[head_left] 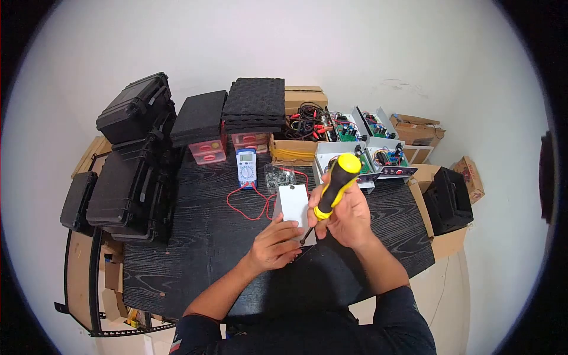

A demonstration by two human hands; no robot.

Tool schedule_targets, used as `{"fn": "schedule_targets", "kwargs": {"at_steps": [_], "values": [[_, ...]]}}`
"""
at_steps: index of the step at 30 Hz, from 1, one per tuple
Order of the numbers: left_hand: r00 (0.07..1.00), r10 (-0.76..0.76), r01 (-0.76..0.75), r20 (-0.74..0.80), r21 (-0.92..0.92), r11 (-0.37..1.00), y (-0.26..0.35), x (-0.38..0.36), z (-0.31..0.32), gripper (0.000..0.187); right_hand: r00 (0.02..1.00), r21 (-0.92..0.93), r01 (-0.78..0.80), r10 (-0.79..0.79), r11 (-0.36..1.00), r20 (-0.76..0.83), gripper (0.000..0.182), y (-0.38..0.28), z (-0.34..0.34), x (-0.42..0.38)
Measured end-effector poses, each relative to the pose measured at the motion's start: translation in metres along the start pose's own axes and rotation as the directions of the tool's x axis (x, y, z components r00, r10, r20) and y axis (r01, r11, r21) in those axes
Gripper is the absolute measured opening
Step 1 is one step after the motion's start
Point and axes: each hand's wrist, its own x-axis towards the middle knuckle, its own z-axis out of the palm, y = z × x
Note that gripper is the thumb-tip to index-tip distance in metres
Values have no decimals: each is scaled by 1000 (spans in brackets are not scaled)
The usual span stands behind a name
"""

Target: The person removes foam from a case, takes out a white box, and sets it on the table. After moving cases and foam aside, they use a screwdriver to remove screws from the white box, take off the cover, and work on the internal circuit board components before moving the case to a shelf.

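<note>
My right hand (350, 218) grips a yellow and black screwdriver (339, 184), its handle raised toward me and its shaft slanting down to the left. The screwdriver's tip meets the near end of a white metal case (294, 202), at or beside a small dark screw. Across the left side of that case lie the fingers of my left hand (274, 244), holding it steady on the table. A dark round spot shows at the case's far end. Beyond it is a clear plastic box (279, 176) of small dark parts, which look like screws.
A blue multimeter (246, 168) with red leads lies on the black table (201, 260). Several opened cases with circuit boards (387, 155) stand at the back right, beside a cardboard box of cables (294, 151). Black hard cases (133, 189) are stacked left; black foam sheets (254, 103) sit behind.
</note>
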Motion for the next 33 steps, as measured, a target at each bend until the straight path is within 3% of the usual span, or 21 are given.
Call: {"fn": "schedule_targets", "kwargs": {"at_steps": [2, 4, 8, 12, 14, 15, 17, 19, 22, 23, 25, 28, 30, 33], "values": [[1000, -2, 2, -11, -3, 1000, -1, -1, 1, 27, 998, -200, 56, -49, 978, 36, 62, 0, -3, -2], [1000, 0, 0, -9, -2, 1000, 0, 0, 1, 27, 999, -237, 33, -22, 971, 49, 60, -1, -5, -4], [1000, 2, -2, -11, -5, 1000, 1, 0, 1, 27, 992, -13, -119, 120, 993, 47, 59, -4, -6, -1], [1000, 10, -10, -5, 17, 1000, 1, -1, 1, 26, 999, -30, -40, 40, 999, 10, 57, -2, 2, 1], [1000, 19, -19, -14, 14, 1000, 1, 1, 1, 26, 997, -322, 65, -77, 945, -25, 56, 3, 4, -3], [1000, 15, -15, -15, 15, 1000, 1, 0, 2, 26, 996, -275, 88, -79, 957, 46, 56, 5, -3, -2], [1000, 8, -8, -17, 18, 1000, 2, -2, 3, 25, 995, -120, -40, 51, 992, 91, 55, 2, -7, -4], [1000, 9, -9, -19, 4, 1000, 2, -1, 3, 25, 986, 35, -157, 155, 987, 67, 53, -1, -2, -4], [1000, 9, -9, -10, 2, 1000, 3, 1, 2, 25, 984, 190, -175, 167, 966, 55, 52, -6, 1, 0], [1000, 7, -7, -6, 4, 1000, 3, 2, 2, 25, 991, 191, -122, 108, 974, 80, 50, -2, -1, 0], [1000, 14, -14, -18, -2, 1000, 2, 2, 2, 25, 997, -56, -26, 30, 998, 71, 50, 1, -4, -1], [1000, 12, -13, -16, -2, 1000, 2, 2, 1, 25, 994, -83, -76, 82, 994, 71, 49, 1, -9, -1], [1000, 10, -10, -10, 1, 1000, 2, 2, 1, 25, 988, 7, -156, 156, 988, 0, 48, -6, 1, -4], [1000, 13, -13, 3, 12, 1000, 1, -2, 1, 27, 996, 66, -82, 84, 994, -27, 51, -9, 15, 0]]}}
